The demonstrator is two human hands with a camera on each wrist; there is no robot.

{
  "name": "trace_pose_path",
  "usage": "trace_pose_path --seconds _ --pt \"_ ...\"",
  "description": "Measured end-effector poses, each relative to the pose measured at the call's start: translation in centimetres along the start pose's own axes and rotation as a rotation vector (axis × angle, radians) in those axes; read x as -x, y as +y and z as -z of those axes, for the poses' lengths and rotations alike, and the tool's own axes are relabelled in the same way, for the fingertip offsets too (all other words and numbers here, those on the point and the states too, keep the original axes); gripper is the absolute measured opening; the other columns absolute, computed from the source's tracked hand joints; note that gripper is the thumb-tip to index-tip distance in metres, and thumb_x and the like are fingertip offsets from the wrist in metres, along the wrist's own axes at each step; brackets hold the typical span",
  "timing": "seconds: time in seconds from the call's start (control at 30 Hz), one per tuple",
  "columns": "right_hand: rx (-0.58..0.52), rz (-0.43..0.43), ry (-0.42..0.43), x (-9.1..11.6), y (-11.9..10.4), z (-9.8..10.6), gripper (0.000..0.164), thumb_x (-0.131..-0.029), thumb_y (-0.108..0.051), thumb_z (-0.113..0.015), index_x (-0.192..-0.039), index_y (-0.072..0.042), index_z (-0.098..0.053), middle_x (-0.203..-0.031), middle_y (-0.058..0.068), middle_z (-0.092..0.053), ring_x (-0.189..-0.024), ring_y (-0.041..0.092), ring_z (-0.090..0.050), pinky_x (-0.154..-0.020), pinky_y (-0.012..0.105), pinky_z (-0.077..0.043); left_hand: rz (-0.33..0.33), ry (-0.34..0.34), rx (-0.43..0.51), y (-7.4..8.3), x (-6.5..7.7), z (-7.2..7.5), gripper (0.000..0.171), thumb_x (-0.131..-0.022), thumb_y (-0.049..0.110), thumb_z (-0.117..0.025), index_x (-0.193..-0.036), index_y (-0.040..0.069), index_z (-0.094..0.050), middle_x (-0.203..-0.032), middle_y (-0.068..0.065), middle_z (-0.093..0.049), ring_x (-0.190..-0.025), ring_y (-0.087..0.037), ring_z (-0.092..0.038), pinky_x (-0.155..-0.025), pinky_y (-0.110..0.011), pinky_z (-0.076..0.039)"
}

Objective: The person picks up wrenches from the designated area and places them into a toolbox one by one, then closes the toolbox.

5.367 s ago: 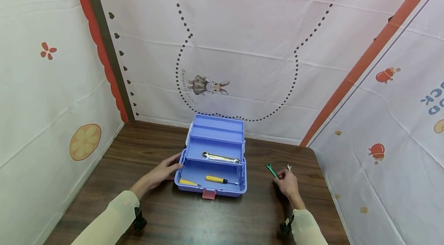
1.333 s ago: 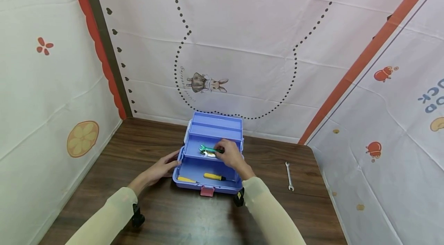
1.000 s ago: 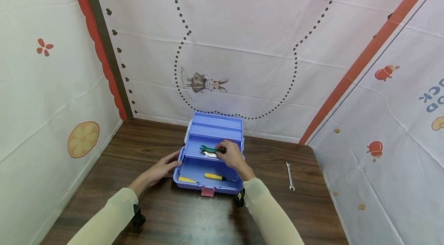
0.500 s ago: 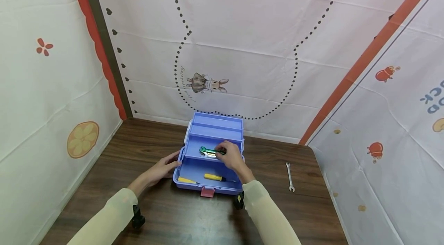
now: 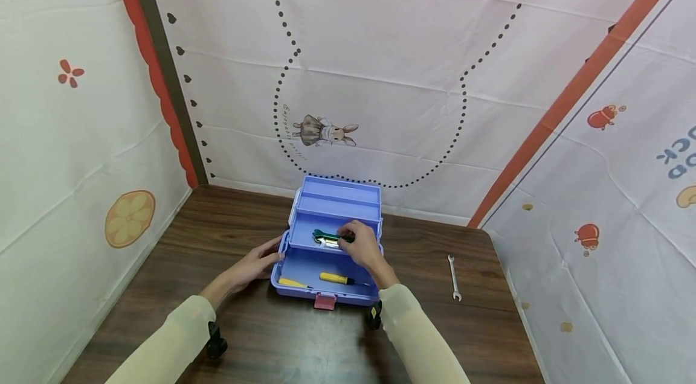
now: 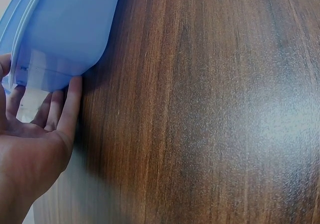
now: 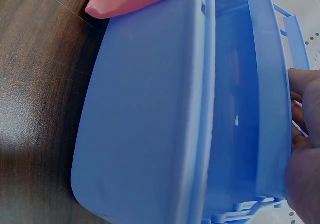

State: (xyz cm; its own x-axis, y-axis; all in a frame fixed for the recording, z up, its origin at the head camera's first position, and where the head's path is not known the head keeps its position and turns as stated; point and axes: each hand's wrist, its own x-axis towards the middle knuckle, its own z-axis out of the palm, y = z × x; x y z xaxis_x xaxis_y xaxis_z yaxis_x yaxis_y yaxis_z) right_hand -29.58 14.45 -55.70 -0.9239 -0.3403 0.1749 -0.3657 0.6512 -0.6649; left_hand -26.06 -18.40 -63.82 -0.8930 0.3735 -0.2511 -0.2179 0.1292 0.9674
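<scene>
My right hand [image 5: 363, 244] pinches a green open-end wrench [image 5: 326, 233] low over the middle tray of an open blue toolbox [image 5: 296, 296]. Just below it, a shiny metal wrench [image 5: 328, 243] lies in that tray, partly covered by the hand. In the right wrist view, the fingers [image 7: 298, 119] reach behind the tray wall and the wrench is hidden. My left hand [image 5: 251, 264] rests against the toolbox's left side. The left wrist view shows its extended fingers [image 6: 73, 102] touching the blue wall, with the thumb near the rim.
A yellow-handled screwdriver [image 5: 334, 278] and another yellow-handled tool [image 5: 292, 282] lie in the toolbox's bottom. A silver wrench [image 5: 454, 278] lies on the wooden table [image 5: 321, 348] to the right. A red latch [image 5: 325, 302] hangs at the front. Printed cloth walls [image 5: 380, 70] surround the table.
Earlier, my right hand was at the green wrench on the right of the table; it carried it left to the middle tray. During the last second both hands stay nearly still.
</scene>
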Motion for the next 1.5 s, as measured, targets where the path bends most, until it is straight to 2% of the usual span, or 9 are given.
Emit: trace_pose_path --seconds 0.33,0.53,0.7,0.9,1.1,1.33,1.5 --pt "-0.035 0.035 0.034 0.2 -0.1 0.2 0.019 -0.097 -0.009 -0.078 -0.116 -0.004 -0.077 -0.106 0.003 -0.071 -0.097 0.019 -0.067 -0.084 0.037 -0.06 0.004 0.003 -0.023 0.3 0.1 0.0 0.071 -0.11 0.035 -0.06 -0.17 0.023 -0.024 -0.172 -0.02 -0.025 -0.148 -0.044 -0.041 -0.106 -0.06 -0.053" --pt "-0.111 0.04 0.047 0.4 -0.1 1.0 0.024 -0.097 -0.008 -0.078 -0.12 -0.002 -0.075 -0.111 0.006 -0.073 -0.102 0.022 -0.069 -0.089 0.04 -0.06 0.004 0.002 -0.027 0.3 0.2 0.0 0.075 -0.108 0.039 -0.062 -0.171 0.023 -0.023 -0.172 -0.021 -0.024 -0.147 -0.044 -0.042 -0.105 -0.06 -0.053" --pt "-0.099 0.065 0.049 1.2 0.1 2.6 0.026 -0.097 -0.009 -0.079 -0.121 0.0 -0.074 -0.112 0.008 -0.073 -0.103 0.024 -0.069 -0.091 0.043 -0.06 0.009 0.003 -0.021 0.3 0.3 0.0 0.073 -0.11 0.036 -0.06 -0.171 0.023 -0.023 -0.172 -0.021 -0.024 -0.147 -0.045 -0.042 -0.104 -0.059 -0.054" --pt "-0.089 0.085 0.104 2.5 1.3 5.3 0.023 -0.095 -0.004 -0.08 -0.117 0.002 -0.075 -0.107 0.008 -0.074 -0.099 0.023 -0.07 -0.09 0.044 -0.061 0.011 -0.003 -0.026 0.4 0.1 0.0 0.074 -0.109 0.038 -0.061 -0.171 0.023 -0.023 -0.171 -0.022 -0.024 -0.148 -0.046 -0.04 -0.105 -0.06 -0.053" --pt "-0.083 0.065 0.155 4.1 2.7 7.9 0.021 -0.094 -0.003 -0.079 -0.114 0.001 -0.075 -0.105 0.011 -0.073 -0.095 0.022 -0.069 -0.086 0.038 -0.061 0.022 -0.001 -0.013 0.6 0.1 0.0 0.075 -0.108 0.039 -0.062 -0.171 0.023 -0.023 -0.171 -0.022 -0.024 -0.148 -0.045 -0.041 -0.105 -0.059 -0.053" --pt "-0.098 0.065 0.213 6.5 5.2 10.3 0.024 -0.093 -0.002 -0.079 -0.115 0.004 -0.074 -0.105 0.015 -0.074 -0.094 0.027 -0.069 -0.083 0.036 -0.061 0.039 -0.004 0.028 0.9 0.1 -0.3 0.074 -0.109 0.033 -0.061 -0.171 0.021 -0.023 -0.171 -0.022 -0.024 -0.147 -0.043 -0.042 -0.105 -0.057 -0.054" --pt "-0.086 0.036 0.251 8.2 7.2 11.6 0.023 -0.093 0.0 -0.079 -0.116 0.005 -0.073 -0.104 0.014 -0.075 -0.093 0.026 -0.069 -0.081 0.028 -0.06 0.053 0.009 0.045 1.0 0.1 0.0 0.072 -0.11 0.039 -0.057 -0.17 0.02 -0.024 -0.17 -0.023 -0.028 -0.146 -0.043 -0.044 -0.103 -0.054 -0.056"
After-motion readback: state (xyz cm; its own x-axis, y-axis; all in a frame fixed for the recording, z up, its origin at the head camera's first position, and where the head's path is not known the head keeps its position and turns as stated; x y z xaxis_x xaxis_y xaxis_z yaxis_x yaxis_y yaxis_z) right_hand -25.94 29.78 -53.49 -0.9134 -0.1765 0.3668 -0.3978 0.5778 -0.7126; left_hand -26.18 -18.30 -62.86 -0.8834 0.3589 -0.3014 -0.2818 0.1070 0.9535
